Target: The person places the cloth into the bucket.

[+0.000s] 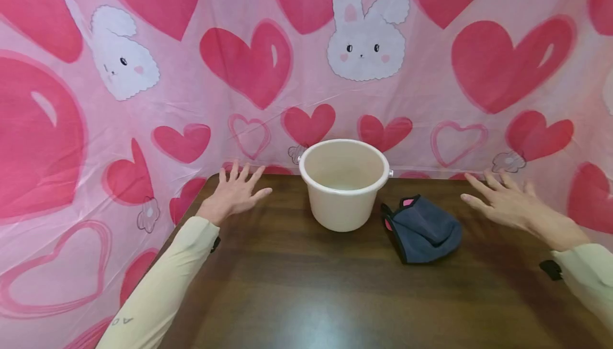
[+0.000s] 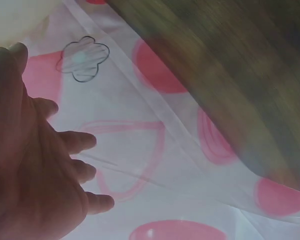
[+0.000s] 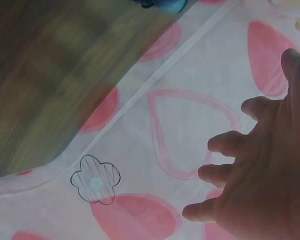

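A cream plastic bucket (image 1: 344, 208) stands upright near the back of the table, its handle lugs showing on both sides of the rim. To its right lies a dark blue soft fabric item (image 1: 428, 232) with black edging and pink showing inside; it looks like a small bag, slumped on its side. My left hand (image 1: 234, 192) is left of the bucket, fingers spread, touching neither thing. On the far side of the fabric item, my right hand (image 1: 514, 205) is also spread and holds nothing. Both wrist views show straight, parted fingers.
The brown wooden table (image 1: 287, 290) has a rounded back left corner. Behind it and on the left hangs a pink cloth (image 1: 306, 88) printed with hearts and rabbits, close to the table's edge. A black strap piece (image 1: 551, 269) shows at the right wrist.
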A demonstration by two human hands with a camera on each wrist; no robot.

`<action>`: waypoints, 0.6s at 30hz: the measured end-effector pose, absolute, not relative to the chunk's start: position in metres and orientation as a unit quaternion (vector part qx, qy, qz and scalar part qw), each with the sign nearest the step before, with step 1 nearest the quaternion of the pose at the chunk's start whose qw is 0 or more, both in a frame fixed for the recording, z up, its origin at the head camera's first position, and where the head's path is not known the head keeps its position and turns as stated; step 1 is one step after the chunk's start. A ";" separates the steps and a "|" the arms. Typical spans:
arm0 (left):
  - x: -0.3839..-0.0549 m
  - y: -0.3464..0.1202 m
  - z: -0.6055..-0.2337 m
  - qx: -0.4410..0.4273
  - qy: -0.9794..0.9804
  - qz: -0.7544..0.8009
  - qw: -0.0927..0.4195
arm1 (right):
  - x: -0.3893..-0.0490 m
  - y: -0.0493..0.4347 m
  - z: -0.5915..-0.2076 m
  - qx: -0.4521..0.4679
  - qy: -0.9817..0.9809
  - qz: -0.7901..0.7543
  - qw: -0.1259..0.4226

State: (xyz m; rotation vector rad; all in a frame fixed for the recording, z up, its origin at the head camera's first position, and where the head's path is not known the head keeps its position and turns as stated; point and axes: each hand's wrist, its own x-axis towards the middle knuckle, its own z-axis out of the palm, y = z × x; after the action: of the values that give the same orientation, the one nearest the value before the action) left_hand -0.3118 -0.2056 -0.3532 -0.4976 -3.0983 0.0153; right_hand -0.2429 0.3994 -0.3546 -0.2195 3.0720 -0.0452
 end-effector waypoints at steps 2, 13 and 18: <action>-0.312 -0.205 -0.351 -0.156 -0.988 0.006 0.003 | -0.244 0.398 -0.353 -0.071 0.997 -0.017 0.029; -0.309 -0.198 -0.346 -0.161 -0.987 0.000 -0.001 | -0.245 0.396 -0.355 -0.065 0.997 -0.027 0.027; -0.306 -0.197 -0.352 -0.160 -0.987 -0.006 -0.003 | -0.246 0.392 -0.353 -0.064 0.997 -0.018 0.033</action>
State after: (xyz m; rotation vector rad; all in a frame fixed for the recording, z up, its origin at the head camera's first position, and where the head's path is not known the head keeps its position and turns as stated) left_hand -0.3064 -0.1969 -0.3519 -0.5051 -3.1062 -0.0201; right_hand -0.2457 0.3922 -0.3527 -0.1955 3.0686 -0.0546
